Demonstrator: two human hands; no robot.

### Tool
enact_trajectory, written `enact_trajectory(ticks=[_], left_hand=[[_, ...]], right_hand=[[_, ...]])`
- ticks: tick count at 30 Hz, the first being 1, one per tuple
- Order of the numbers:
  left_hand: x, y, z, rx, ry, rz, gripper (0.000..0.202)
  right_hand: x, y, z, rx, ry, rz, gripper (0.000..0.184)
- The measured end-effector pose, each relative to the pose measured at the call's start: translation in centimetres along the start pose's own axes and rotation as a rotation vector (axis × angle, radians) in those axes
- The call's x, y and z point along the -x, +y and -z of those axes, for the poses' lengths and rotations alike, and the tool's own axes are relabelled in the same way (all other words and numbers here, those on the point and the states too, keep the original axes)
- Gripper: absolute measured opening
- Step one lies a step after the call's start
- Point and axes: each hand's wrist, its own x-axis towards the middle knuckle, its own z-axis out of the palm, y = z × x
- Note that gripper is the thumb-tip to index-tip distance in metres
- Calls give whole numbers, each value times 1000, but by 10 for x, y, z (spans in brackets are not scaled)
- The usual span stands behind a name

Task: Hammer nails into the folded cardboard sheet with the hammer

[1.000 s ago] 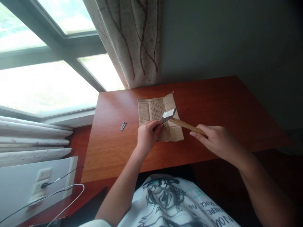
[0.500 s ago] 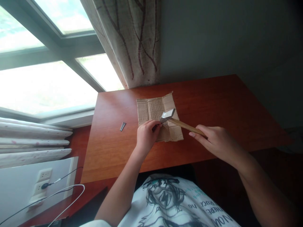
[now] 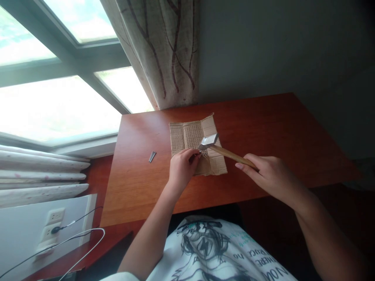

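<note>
A flat piece of cardboard (image 3: 211,166) dotted with small holes lies on the reddish wooden table (image 3: 263,132). My left hand (image 3: 181,169) rests on its near left part, fingertips pinched together on something thin that I cannot make out. My right hand (image 3: 271,175) is closed round the wooden handle of a small hammer (image 3: 225,153). The hammer's metal head (image 3: 208,141) hovers just above my left fingertips and the cardboard.
A few loose nails (image 3: 152,156) lie on the table left of the cardboard. A patterned curtain (image 3: 164,50) hangs behind the table beside a window (image 3: 55,105). A wall socket with a plugged cable (image 3: 54,229) is at lower left.
Almost nothing: the hammer head and both hands stay in the same spot over the cardboard, with only a slight shift of the view.
</note>
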Motion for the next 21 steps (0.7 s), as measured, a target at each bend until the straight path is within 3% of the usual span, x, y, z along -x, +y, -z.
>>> enact_trajectory(ticks=[21], left_hand=[[-2,0,0,-39,-21,5,10]], right_hand=[[1,-7,-4,18,-27,-17,40]])
